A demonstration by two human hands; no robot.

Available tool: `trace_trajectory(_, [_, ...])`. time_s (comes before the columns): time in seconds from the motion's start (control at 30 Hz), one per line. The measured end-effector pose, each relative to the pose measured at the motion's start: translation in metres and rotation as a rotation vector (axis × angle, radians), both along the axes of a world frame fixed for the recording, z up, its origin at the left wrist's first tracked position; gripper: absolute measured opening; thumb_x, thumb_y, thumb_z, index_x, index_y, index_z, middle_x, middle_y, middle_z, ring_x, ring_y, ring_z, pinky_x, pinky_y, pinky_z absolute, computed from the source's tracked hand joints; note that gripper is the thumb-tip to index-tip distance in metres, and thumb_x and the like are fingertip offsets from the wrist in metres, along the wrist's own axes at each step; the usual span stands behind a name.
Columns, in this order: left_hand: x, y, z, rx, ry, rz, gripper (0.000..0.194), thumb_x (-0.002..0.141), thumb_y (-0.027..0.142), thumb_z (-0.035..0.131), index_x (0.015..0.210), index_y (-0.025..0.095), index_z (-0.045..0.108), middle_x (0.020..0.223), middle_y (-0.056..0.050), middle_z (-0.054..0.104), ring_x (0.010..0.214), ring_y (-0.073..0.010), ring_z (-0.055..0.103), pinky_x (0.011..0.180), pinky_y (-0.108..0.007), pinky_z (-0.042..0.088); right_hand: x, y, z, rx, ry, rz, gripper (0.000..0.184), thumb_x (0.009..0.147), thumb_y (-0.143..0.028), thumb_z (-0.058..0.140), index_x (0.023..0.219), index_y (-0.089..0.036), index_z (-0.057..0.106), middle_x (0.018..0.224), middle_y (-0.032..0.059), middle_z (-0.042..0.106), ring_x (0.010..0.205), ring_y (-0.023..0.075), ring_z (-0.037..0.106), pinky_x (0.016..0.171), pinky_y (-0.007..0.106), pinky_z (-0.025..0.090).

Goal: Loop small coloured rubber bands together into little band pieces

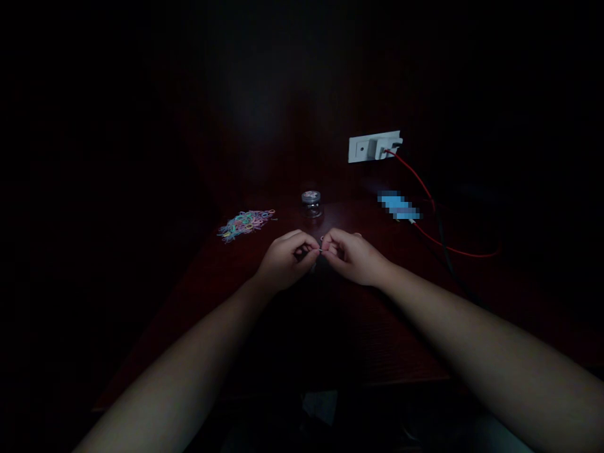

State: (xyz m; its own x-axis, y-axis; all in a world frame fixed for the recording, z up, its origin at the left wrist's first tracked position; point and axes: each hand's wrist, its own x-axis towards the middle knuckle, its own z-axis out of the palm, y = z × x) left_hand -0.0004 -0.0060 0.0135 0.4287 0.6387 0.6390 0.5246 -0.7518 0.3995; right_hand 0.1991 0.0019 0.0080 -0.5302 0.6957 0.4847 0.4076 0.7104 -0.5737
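Note:
My left hand (285, 258) and my right hand (352, 255) meet fingertip to fingertip over the middle of a dark red table (387, 340). Both are curled in a pinch on a tiny pale thing (321, 250) stretched between them; it is too small and dim to name. A heap of small coloured rubber bands (246, 223) lies on the table to the left of my left hand. A small clear jar (311, 203) stands just beyond my hands.
The room is very dark. A white wall socket (374, 147) holds a charger, from which a red cable (425, 189) runs down across the table's right side past a blurred blue object (399, 206). The table's near edge lies below my forearms.

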Motion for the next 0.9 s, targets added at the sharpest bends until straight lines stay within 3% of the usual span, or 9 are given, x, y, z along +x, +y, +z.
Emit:
trace_trajectory(0.47, [0.0016, -0.0028, 0.0013, -0.009, -0.026, -0.025, 0.006, 0.085, 0.019, 0.06, 0.087, 0.019, 0.065, 0.081, -0.001, 0.063, 0.069, -0.0111, 0.054, 0.064, -0.024, 0.045, -0.0007, -0.0026, 0.0041, 0.035, -0.033, -0.03, 0.002, 0.082, -0.018, 0.055, 0.08, -0.018, 0.054, 0.058, -0.006, 0.05, 0.05, 0.007, 0.041, 0.052, 0.021, 0.028])
trace_trajectory(0.9, [0.0022, -0.0009, -0.002, -0.045, -0.028, 0.038, 0.005, 0.085, 0.021, 0.062, 0.084, 0.019, 0.066, 0.078, 0.0, 0.066, 0.068, -0.0106, 0.056, 0.063, -0.022, 0.047, -0.0002, -0.0034, 0.005, 0.01, -0.032, -0.049, 0.005, 0.079, -0.018, 0.056, 0.08, -0.02, 0.051, 0.06, -0.0059, 0.052, 0.051, 0.0077, 0.044, 0.05, 0.02, 0.029])
